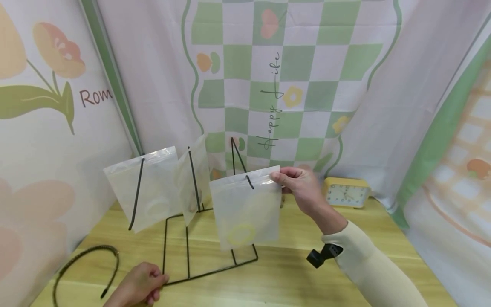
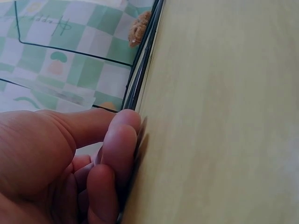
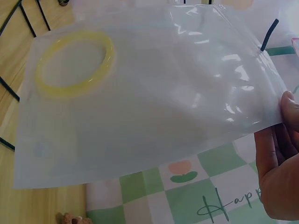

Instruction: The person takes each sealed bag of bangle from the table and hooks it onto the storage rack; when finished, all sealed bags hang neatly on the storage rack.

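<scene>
Pinching the top corner of a frosted translucent plastic pouch [image 1: 245, 209], the right hand [image 1: 303, 187] is keeping it level with a hooked black prong [image 1: 249, 182] of the black wire display rack [image 1: 209, 256], whose tip is poking through near the pouch's upper edge. Inside the pouch a pale yellow ring-shaped bangle [image 3: 74, 63] is resting low. The left hand [image 1: 140, 285] is curling its fingers [image 2: 117, 154] onto the rack's base rod on the light wooden table [image 1: 345, 273], seemingly steadying it. Two more frosted pouches [image 1: 147, 194] are hanging on the other prongs. A dark braided headband [image 1: 82, 264] is lying near the left hand, and a yellow alarm clock [image 1: 346, 192] is standing behind.
</scene>
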Tool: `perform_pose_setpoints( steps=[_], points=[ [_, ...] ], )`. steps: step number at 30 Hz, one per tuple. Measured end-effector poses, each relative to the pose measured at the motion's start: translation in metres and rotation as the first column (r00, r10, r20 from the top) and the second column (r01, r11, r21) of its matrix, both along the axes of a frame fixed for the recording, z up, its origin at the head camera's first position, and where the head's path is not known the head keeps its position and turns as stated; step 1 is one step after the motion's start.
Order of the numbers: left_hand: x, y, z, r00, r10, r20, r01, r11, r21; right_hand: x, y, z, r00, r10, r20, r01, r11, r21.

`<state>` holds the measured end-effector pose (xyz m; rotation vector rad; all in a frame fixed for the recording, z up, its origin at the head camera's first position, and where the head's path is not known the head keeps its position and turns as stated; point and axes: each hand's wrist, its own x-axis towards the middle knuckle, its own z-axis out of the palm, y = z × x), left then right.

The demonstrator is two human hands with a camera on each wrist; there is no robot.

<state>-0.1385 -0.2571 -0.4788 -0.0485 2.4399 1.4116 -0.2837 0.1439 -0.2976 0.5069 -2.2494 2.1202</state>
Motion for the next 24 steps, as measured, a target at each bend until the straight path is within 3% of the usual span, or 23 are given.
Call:
perform_pose_setpoints(
  steps=[15,24],
  points=[
    [-0.001,0.0,0.001,1.0,0.0,0.005,0.0,1.0,-0.006,-0.024,-0.012,-0.005,0.996,-0.09,0.015,0.089,0.996,0.026],
    [0.0,0.001,0.002,1.0,0.001,0.004,-0.001,0.999,-0.037,-0.039,-0.02,-0.002,0.996,-0.082,0.032,0.081,0.996,0.028]
  ],
)
